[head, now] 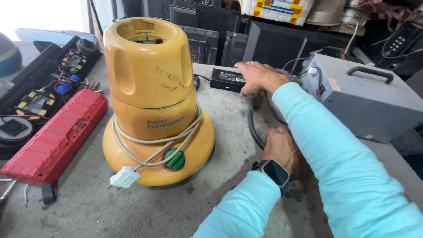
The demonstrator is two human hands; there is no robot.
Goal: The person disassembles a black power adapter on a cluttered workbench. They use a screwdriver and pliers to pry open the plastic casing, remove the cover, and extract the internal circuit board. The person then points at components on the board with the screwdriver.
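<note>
Sleeved arms crossed over a grey tabletop beside a yellow mixer base.
Left hand, wearing a smartwatch, rested curled against a black cable; right hand lay spread, fingers touching a black adapter near a grey metal box.

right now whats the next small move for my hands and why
Probably close the right hand on the black adapter box it rests against and draw it nearer. The left hand lies flat on the bench beside the thick black cable, so it looks free to steady that cable.
</note>
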